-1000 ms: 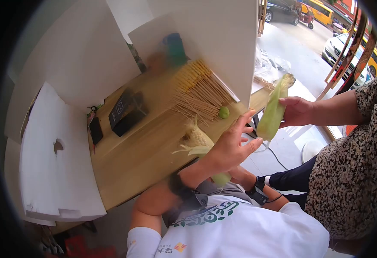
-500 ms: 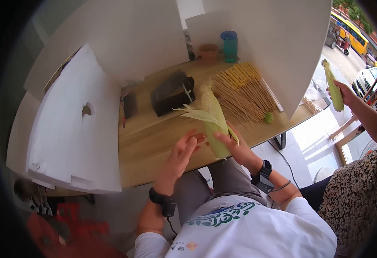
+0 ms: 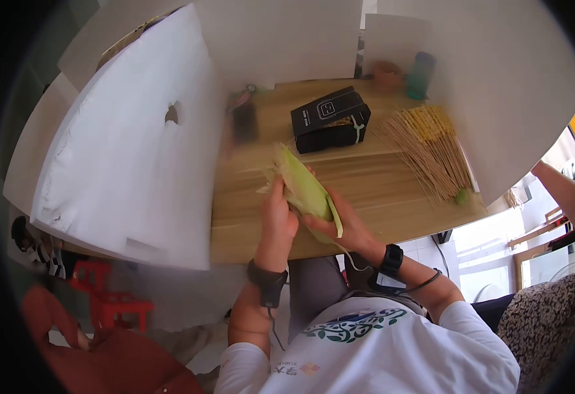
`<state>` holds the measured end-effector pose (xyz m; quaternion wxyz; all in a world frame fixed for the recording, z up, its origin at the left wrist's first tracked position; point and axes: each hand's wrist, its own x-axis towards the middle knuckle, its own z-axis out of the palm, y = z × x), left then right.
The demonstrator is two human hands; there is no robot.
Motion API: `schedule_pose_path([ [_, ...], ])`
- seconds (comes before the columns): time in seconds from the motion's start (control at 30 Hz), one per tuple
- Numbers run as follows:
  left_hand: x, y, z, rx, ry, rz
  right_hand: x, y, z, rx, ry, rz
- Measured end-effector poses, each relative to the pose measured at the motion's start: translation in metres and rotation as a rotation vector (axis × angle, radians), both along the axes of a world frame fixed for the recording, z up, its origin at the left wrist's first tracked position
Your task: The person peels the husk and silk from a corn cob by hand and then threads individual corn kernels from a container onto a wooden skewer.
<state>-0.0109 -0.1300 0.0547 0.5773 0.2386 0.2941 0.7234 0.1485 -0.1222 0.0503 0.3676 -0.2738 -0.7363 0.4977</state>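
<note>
An ear of corn point(image 3: 307, 187), wrapped in pale green husk, is held in front of me above the near edge of the wooden table. Its upper end tilts to the left. My left hand point(image 3: 279, 213) grips the upper left side, fingers partly behind the husk. My right hand point(image 3: 340, 226) is wrapped round the lower part, where a strip of husk hangs loose. Beyond the hands lies a black printed box point(image 3: 330, 121) with something yellowish showing through its opening.
Several skewered yellow corn pieces point(image 3: 432, 125) lie in a row at the right, beside a small green round thing point(image 3: 461, 196). A teal cup point(image 3: 421, 75) and brown pot point(image 3: 386, 75) stand behind. A white foam board point(image 3: 130, 151) walls the left. Another person's arm point(image 3: 563, 197) is at right.
My left hand has gone from open beside the corn to gripping it. The corn now tilts left. My view has shifted, so the table contents appear farther right.
</note>
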Motion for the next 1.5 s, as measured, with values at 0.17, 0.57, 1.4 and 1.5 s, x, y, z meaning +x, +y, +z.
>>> schedule_pose_path([
  [0.17, -0.052, 0.018, -0.004, -0.087, -0.061, 0.231, -0.021, 0.016, 0.005, 0.127, 0.05, -0.009],
  [0.57, -0.132, 0.034, -0.015, -0.306, 1.382, 0.568, 0.002, 0.028, -0.036, -0.097, -0.027, -0.009],
  [1.4, -0.105, 0.013, -0.002, -0.14, 1.509, 0.913, 0.311, 0.023, -0.039, 0.344, -0.29, -1.18],
  [1.5, -0.067, 0.005, 0.027, -0.071, 1.564, 1.117, 0.313, 0.034, -0.026, 0.349, -0.373, -1.163],
])
